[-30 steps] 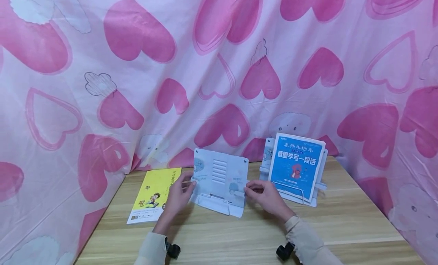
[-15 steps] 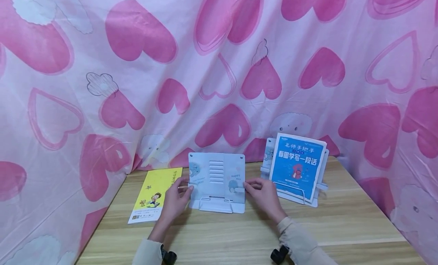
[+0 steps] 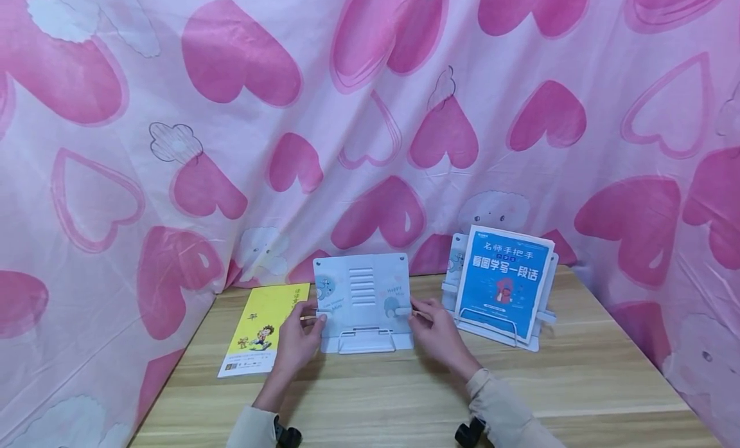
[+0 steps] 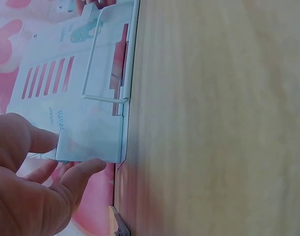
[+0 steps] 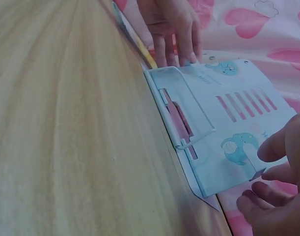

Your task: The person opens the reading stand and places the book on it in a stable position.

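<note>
A pale blue metal book stand (image 3: 362, 306) with slots, elephant prints and a wire page holder (image 4: 90, 73) stands upright on the table, leaning back. At its left edge my left hand (image 3: 299, 339) pinches it, thumb in front by the side clip and fingers reaching behind. My right hand (image 3: 437, 332) holds the opposite edge; in the right wrist view its thumb (image 5: 275, 147) lies by the clip on the front, with the other fingers around the edge. No book rests on this stand.
A yellow booklet (image 3: 254, 332) lies left of the stand. To the right, a second book stand (image 3: 451, 294) bears a blue-covered book (image 3: 503, 281). A heart-patterned pink curtain (image 3: 370, 133) hangs behind the wooden table (image 3: 370, 403).
The middle stand has turned from an angle to face me squarely and shifted slightly left. Both hands moved with it, the right one leftward. Over the last half second it rose slightly in view.
</note>
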Available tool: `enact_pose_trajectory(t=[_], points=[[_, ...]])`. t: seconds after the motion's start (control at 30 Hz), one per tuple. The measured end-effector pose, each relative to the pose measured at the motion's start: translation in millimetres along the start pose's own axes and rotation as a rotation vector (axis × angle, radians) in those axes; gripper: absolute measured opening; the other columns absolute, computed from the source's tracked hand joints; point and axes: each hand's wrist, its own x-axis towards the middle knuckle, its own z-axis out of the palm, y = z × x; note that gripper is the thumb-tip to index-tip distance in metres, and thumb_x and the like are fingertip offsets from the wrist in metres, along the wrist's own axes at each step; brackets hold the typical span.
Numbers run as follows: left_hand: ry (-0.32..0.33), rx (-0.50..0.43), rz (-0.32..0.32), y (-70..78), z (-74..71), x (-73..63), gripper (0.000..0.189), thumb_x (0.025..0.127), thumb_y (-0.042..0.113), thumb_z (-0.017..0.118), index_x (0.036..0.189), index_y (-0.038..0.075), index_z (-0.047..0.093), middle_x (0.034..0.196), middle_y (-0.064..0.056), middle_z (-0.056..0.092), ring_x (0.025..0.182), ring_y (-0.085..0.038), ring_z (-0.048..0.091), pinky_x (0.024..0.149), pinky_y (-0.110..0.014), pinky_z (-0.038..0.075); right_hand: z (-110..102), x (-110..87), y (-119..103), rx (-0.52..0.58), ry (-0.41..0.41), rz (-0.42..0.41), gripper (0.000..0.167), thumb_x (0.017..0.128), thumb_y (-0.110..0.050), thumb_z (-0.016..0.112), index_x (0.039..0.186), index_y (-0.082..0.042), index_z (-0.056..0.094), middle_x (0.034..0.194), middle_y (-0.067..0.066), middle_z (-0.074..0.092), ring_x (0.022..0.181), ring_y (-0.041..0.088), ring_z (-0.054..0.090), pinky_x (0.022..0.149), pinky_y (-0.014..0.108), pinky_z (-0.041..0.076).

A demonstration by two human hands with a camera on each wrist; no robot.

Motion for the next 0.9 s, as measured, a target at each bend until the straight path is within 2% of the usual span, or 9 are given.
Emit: enact_pose_trajectory(t=[0.13, 0.23, 0.4, 0.63, 0.9], points=[[0.024, 0.004, -0.011, -0.6, 1.7, 0.2, 0.040, 0.105, 0.015, 0.072, 0.142, 0.009, 0.059, 0.134, -0.013, 0.068, 0.121, -0.030, 0.071, 0.109, -0.048, 0.060, 6.2, 4.1, 0.4, 0.002, -0.019, -0.047, 0.059, 0.107, -0.014, 0.067, 0.162, -0.008, 0.048, 0.145, 0.009, 0.059, 0.140, 0.031, 0.062, 0.115, 0.044, 0.054], [0.030, 0.001, -0.029, -0.2, 4.8, 1.1, 0.040, 0.106, 0.016, 0.071, 0.143, 0.011, 0.058, 0.135, -0.013, 0.068, 0.122, -0.030, 0.071, 0.108, -0.047, 0.061, 9.7, 8.3, 0.8, 0.013, -0.028, -0.061, 0.063, 0.108, -0.017, 0.066, 0.166, -0.010, 0.042, 0.155, 0.011, 0.057, 0.147, 0.033, 0.057, 0.117, 0.044, 0.051], [0.050, -0.017, -0.051, 0.1, 7.9, 3.5, 0.038, 0.107, 0.017, 0.070, 0.143, 0.012, 0.058, 0.136, -0.012, 0.067, 0.123, -0.029, 0.070, 0.109, -0.048, 0.060, 13.8, 18.3, 1.7, 0.074, -0.060, -0.034, 0.068, 0.110, -0.020, 0.064, 0.171, -0.019, 0.033, 0.173, 0.006, 0.043, 0.157, 0.030, 0.047, 0.121, 0.044, 0.046], [0.086, -0.029, -0.062, -1.2, 10.7, 7.3, 0.039, 0.108, 0.018, 0.068, 0.144, 0.011, 0.058, 0.138, -0.013, 0.066, 0.125, -0.030, 0.070, 0.110, -0.050, 0.059, 15.9, 33.8, 8.4, 0.132, -0.109, -0.050, 0.066, 0.109, -0.019, 0.065, 0.168, -0.020, 0.036, 0.175, 0.006, 0.039, 0.162, 0.031, 0.039, 0.126, 0.047, 0.040], [0.106, -0.043, -0.069, -0.9, 13.4, 10.8, 0.041, 0.108, 0.018, 0.067, 0.146, 0.011, 0.057, 0.139, -0.013, 0.065, 0.126, -0.030, 0.069, 0.110, -0.049, 0.059, 19.3, 48.2, 19.9, 0.193, -0.146, -0.048, 0.068, 0.111, -0.019, 0.062, 0.171, -0.023, 0.031, 0.179, 0.007, 0.030, 0.165, 0.032, 0.031, 0.129, 0.049, 0.037]])
